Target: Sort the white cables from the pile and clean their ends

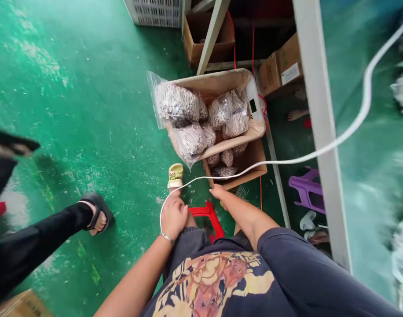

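My left hand (174, 215) rests over my left knee with its fingers loosely extended, and nothing shows in it. A thin white cable (289, 161) runs past its wrist. My right hand (217, 192) is at the near left corner of a cardboard box (256, 169), seemingly touching it; its fingers are mostly hidden. Inside that box lie several bags of small parts (227, 157). A lined white basket (232, 143) sits partly over the box, holding several clear bags (178, 103) packed with whitish, thin pieces.
A red stool (214, 220) stands between my legs, and a purple stool (305, 189) is at the right under the table. Another person's sandalled foot (97, 215) is at left. A grey crate (157, 13) and cardboard boxes (210, 37) stand ahead beside the table leg (214, 35).
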Tool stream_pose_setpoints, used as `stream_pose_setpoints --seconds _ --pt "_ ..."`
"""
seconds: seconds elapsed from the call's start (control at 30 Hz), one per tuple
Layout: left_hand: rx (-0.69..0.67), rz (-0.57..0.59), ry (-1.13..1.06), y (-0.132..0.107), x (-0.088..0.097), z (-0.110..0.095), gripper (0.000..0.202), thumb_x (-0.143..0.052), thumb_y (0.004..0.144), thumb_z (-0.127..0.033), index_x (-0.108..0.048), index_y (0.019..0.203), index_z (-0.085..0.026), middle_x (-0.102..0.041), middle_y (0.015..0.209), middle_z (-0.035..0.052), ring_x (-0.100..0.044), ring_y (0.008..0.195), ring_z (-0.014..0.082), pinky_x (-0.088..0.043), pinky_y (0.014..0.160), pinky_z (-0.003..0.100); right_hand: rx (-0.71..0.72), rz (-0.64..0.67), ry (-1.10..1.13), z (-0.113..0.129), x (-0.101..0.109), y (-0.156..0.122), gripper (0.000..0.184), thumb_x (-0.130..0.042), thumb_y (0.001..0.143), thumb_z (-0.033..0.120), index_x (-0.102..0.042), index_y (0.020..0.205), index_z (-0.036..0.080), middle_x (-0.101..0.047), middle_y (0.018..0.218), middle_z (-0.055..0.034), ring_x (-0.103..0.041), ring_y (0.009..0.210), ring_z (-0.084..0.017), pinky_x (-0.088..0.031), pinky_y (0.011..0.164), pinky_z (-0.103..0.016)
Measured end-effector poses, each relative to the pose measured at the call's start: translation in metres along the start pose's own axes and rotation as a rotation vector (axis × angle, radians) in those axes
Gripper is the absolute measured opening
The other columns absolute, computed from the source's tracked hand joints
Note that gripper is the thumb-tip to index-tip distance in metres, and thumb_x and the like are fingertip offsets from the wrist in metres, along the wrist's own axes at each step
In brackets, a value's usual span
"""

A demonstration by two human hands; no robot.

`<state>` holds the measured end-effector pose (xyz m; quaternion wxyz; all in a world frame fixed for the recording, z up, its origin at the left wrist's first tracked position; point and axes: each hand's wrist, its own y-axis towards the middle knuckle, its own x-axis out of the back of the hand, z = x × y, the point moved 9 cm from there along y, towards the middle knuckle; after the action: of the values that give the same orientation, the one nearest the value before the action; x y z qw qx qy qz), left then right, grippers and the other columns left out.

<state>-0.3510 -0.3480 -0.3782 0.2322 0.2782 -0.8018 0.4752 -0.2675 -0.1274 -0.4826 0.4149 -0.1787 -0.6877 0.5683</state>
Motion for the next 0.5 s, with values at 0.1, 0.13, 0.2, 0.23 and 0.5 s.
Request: stream_pose_setpoints --seconds 0.1,0.13,0.2,0.23,0.5 --pt "0.009 0.046 0.026 0.003 -0.001 0.01 0.032 -0.045 0.085 -0.036 -0.068 0.097 -0.018 -0.066 0.11 0.01 -0.056 0.107 0.0258 -0.039 0.098 0.04 -0.06 -0.004 0.032 0.014 0.005 0.034 0.033 -0.054 0.089 0.033 -0.053 0.118 0.016 -0.056 0.118 -0.0088 -0.058 0.1 -0.02 -0.05 0.083 -0.04" --pt "0.017 0.061 0.033 0.004 -0.002 0.014 0.033 -0.044 0.085 -0.037 -0.067 0.098 -0.018 -0.066 0.11 0.01 -0.057 0.105 0.0255 -0.041 0.097 0.04 -0.078 -0.011 0.04 0.017 0.007 0.044 0.033 -0.053 0.089 0.033 -0.053 0.118 0.016 -0.056 0.118 -0.0089 -0.058 0.1 -0.02 -0.05 0.084 -0.041" --pt "0.035 0.093 0.044 0.006 -0.002 0.021 0.035 -0.043 0.086 -0.038 -0.067 0.099 -0.017 -0.067 0.109 0.0105 -0.059 0.102 0.0254 -0.043 0.093 0.039 -0.112 -0.023 0.052 0.022 0.01 0.065 0.033 -0.053 0.09 0.033 -0.053 0.118 0.016 -0.055 0.119 -0.0092 -0.058 0.1 -0.02 -0.05 0.084 -0.041" --pt "0.043 0.109 0.047 0.007 -0.002 0.025 0.035 -0.042 0.086 -0.038 -0.067 0.099 -0.017 -0.067 0.108 0.0106 -0.059 0.101 0.0255 -0.044 0.092 0.039 -0.127 -0.024 0.055 0.023 0.012 0.075 0.034 -0.053 0.09 0.033 -0.053 0.119 0.016 -0.055 0.118 -0.0092 -0.058 0.1 -0.02 -0.05 0.084 -0.041" --pt "0.068 0.214 0.081 0.002 -0.007 0.048 0.037 -0.041 0.087 -0.041 -0.066 0.102 -0.019 -0.066 0.112 0.008 -0.057 0.107 0.0248 -0.041 0.097 0.038 -0.162 0.029 0.055 0.032 0.014 0.138 0.031 -0.052 0.09 0.032 -0.054 0.117 0.017 -0.056 0.118 -0.0088 -0.058 0.099 -0.02 -0.05 0.084 -0.04"
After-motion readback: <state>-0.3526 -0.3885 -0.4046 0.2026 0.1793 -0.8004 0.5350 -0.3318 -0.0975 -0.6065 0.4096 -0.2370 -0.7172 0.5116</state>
